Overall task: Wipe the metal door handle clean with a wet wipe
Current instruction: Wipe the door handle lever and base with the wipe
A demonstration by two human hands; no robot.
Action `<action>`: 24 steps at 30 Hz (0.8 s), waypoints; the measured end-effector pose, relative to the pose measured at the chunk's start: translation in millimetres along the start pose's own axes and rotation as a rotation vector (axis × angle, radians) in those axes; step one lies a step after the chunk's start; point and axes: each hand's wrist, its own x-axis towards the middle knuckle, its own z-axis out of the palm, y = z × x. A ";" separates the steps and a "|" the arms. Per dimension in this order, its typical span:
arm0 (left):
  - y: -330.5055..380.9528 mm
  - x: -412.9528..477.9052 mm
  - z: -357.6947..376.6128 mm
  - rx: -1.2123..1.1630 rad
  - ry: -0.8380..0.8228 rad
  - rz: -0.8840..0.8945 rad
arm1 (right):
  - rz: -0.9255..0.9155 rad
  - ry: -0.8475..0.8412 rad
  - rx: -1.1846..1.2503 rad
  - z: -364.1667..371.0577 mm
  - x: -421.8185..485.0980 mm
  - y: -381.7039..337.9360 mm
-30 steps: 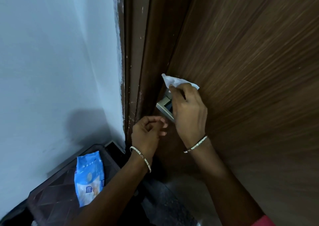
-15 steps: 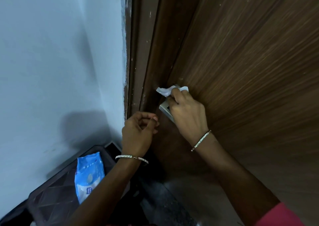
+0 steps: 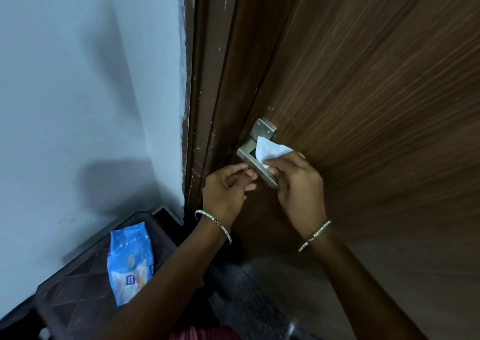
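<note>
A square brushed-metal door handle (image 3: 262, 134) is fixed to the dark brown wooden door (image 3: 363, 93), close to its left edge. My right hand (image 3: 298, 181) holds a white wet wipe (image 3: 271, 150) and presses it on the handle's lever, covering the lever's lower end. The mounting plate above the wipe is bare. My left hand (image 3: 228, 186) sits just left of the lever with its fingers curled loosely, fingertips close to the lever's underside; nothing shows in it.
A blue pack of wet wipes (image 3: 130, 259) lies on a dark quilted stool (image 3: 78, 295) at the lower left, against the pale wall (image 3: 78, 80). The brown door frame (image 3: 205, 80) runs up between wall and door. Dark speckled floor (image 3: 246, 300) lies below.
My right hand has slid the wipe down from the top of the handle onto the lever, uncovering the mounting plate. My left hand stays curled beside the lever.
</note>
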 end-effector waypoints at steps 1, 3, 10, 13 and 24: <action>0.2 -1.2 -1.2 0.002 0.001 0.013 | 0.062 0.070 0.137 1.1 -3.3 -1.5; 0.1 -2.3 -4.3 0.026 0.024 0.050 | 0.201 0.127 0.334 4.0 -9.8 -6.0; 1.1 0.4 -11.4 0.139 0.050 0.058 | 0.305 0.122 0.404 -0.8 -25.3 -10.0; 2.7 1.4 -9.5 0.105 0.003 0.006 | 0.281 0.053 0.349 -3.5 -25.8 -9.6; -1.5 1.2 -18.0 0.133 -0.006 0.010 | 0.357 -0.050 0.243 16.1 21.7 -40.1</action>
